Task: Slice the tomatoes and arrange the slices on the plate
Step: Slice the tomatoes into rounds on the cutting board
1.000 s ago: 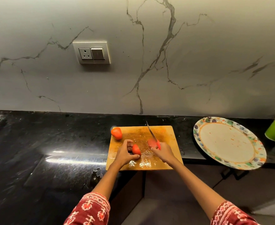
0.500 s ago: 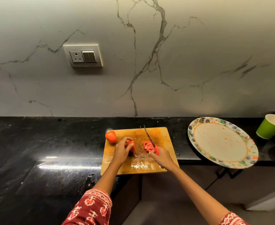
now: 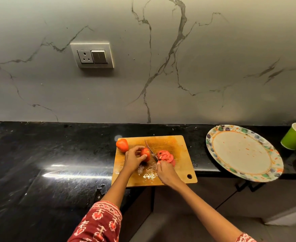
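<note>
On the wooden cutting board [image 3: 182, 154] my left hand [image 3: 134, 158] grips a partly cut red tomato [image 3: 145, 154]. My right hand [image 3: 165, 172] holds a knife [image 3: 151, 150] by its handle, the blade lying against the tomato's right cut face. Several cut slices [image 3: 165, 155] lie in a small pile just right of the blade. A whole tomato [image 3: 122, 145] sits at the board's far left corner. The round patterned plate [image 3: 213, 142] lies to the right of the board with no slices on it, only juice specks.
A green paper cup [image 3: 295, 137] stands at the far right beside the plate. The plate overhangs the front edge of the black counter [image 3: 47, 154]. Juice and seeds wet the board's front. A marble wall with a socket [image 3: 92, 55] rises behind.
The knife has shifted left and now sits against the held tomato. The cut slices lie free to its right. My view has tilted slightly.
</note>
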Motion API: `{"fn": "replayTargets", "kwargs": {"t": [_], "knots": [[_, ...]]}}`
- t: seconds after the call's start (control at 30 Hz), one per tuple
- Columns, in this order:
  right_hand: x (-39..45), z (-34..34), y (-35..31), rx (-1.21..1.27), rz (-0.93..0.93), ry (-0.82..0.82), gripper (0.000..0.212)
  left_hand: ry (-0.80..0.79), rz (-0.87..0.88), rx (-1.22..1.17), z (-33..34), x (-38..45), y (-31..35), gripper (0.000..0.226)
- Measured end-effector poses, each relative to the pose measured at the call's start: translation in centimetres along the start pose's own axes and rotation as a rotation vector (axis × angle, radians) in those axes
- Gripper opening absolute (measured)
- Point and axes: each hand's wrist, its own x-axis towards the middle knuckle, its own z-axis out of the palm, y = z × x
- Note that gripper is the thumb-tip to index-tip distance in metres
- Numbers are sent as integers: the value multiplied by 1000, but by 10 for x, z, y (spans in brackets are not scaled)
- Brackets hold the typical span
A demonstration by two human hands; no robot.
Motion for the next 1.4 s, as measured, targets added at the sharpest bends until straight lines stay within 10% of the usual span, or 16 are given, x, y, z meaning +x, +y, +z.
{"fn": "replayTargets", "kwargs": {"t": [1.4], "knots": [[-3,26,-27,-160,103,77,24,-8,-91,-162,-7,-3,-6,34]]}}
